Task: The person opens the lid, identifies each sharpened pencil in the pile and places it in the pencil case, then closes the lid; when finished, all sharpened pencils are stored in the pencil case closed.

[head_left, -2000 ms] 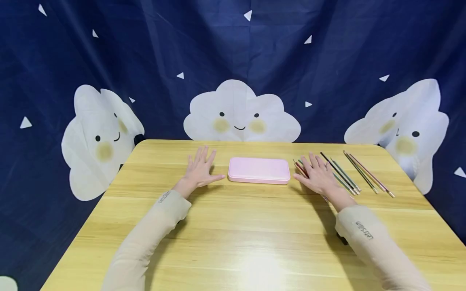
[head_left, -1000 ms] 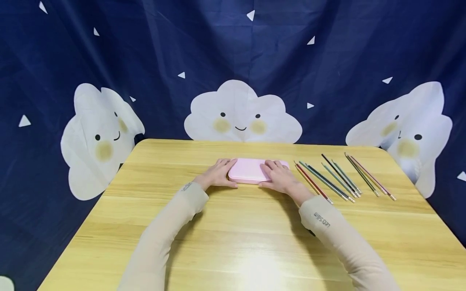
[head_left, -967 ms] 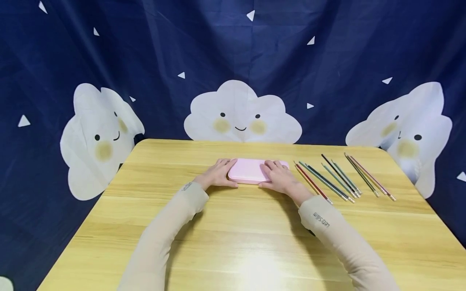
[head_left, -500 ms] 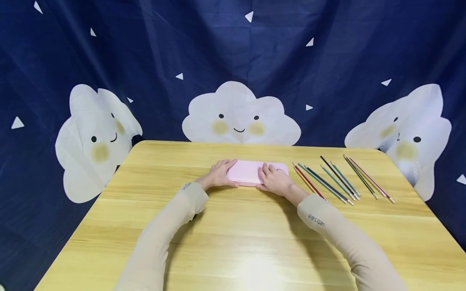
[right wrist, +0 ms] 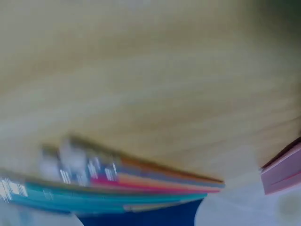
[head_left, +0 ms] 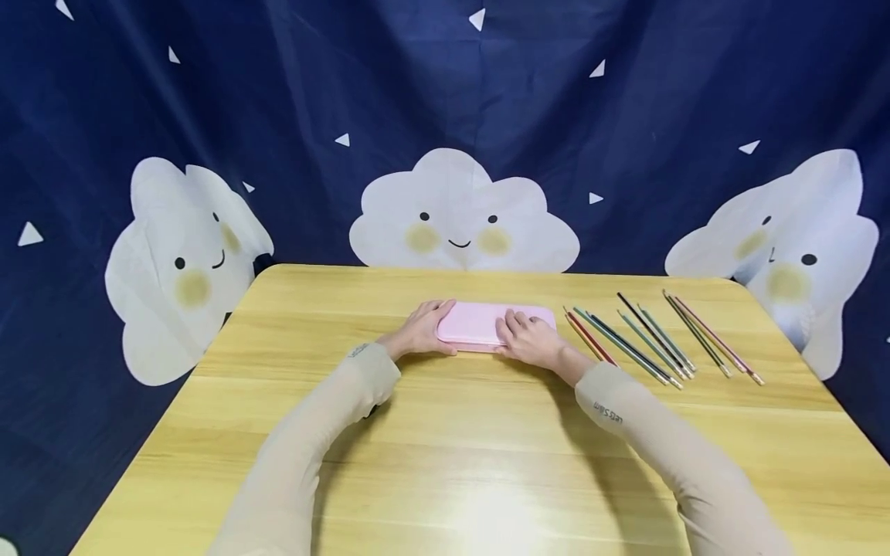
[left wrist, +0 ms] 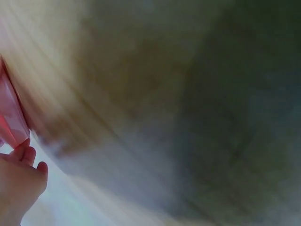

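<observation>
A pink pencil case (head_left: 473, 320) with rounded corners lies near the back middle of the table, its lid down. My left hand (head_left: 420, 328) grips its left end, thumb along the front side. Over the right part of the case, my right hand (head_left: 530, 340) has its fingers bent on the lid and its thumb at the front edge. In the left wrist view, fingertips touch a corner of the pink case (left wrist: 13, 110) at the image's left edge. The right wrist view catches an end of the case (right wrist: 284, 172), but not the right hand.
Several pencils lie slanted right of the case: red ones (head_left: 591, 337) nearest my right wrist, dark and green ones (head_left: 653, 340) beyond, and a pink one (head_left: 719, 338) farthest right. The wooden table (head_left: 445, 432) ends at a dark blue curtain (head_left: 299, 193) printed with clouds.
Both hands came inward from beside the case and took hold of it. Since then the right fingers have bent more on the lid; the case has stayed in place.
</observation>
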### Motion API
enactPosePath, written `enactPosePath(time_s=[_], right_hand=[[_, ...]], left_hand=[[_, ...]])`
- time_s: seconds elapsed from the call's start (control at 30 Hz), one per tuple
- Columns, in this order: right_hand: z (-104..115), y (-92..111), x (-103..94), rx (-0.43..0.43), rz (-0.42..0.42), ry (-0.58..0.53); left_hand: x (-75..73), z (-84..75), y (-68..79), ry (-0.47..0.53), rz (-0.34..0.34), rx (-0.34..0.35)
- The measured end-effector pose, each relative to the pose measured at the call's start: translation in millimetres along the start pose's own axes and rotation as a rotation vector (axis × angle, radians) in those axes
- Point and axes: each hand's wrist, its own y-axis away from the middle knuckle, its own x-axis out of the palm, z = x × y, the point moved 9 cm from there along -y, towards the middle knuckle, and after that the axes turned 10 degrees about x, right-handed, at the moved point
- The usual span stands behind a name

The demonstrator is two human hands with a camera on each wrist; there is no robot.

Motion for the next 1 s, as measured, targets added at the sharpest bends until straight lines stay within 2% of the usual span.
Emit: enactPosePath(time_s=[0.17, 0.23, 0.3, 0.37, 0.5, 0.6, 0.73, 0.83, 0.93, 1.0], right_hand=[[-20.0, 15.3, 11.6, 0.147, 0.459, -0.248], [-31.4, 25.9, 12.2, 0.216, 0.565, -0.301], [-45.1, 34.7, 8.4, 0.286, 0.589, -0.328], [-59.4, 41.8, 3.0, 0.368, 0.557, -0.366], [-81.4, 49.1, -9.7, 0.512, 0.415, -0.467], [-95.1, 47.0, -13.2, 0.636, 0.311, -0.569], [-117.2, 42.3, -15.1, 0.874, 0.144, -0.675], [-129.1, 37.9, -15.6, 1.021, -0.012, -0.694], [-133.1, 33.7, -13.6, 1.097, -0.136, -0.692], [-134.0, 30.7, -10.0, 1.115, -0.164, -0.7]], left_hand=[[0.6, 2.5, 1.7, 0.017, 0.015, -0.036], [0.7, 3.7, 1.5, 0.024, 0.009, -0.05], [0.2, 5.3, 1.2, 0.039, -0.006, -0.069], [-1.0, 7.0, 1.2, 0.057, -0.029, -0.091], [-3.2, 9.1, 3.0, 0.086, -0.067, -0.138], [-4.8, 10.8, 5.3, 0.09, -0.071, -0.182], [-7.6, 8.1, 4.5, 0.069, -0.072, -0.203], [-9.5, 4.6, 2.9, 0.05, -0.067, -0.188], [-9.8, 2.2, 3.7, 0.028, -0.053, -0.187], [-9.4, 1.7, 4.7, 0.013, -0.038, -0.199]])
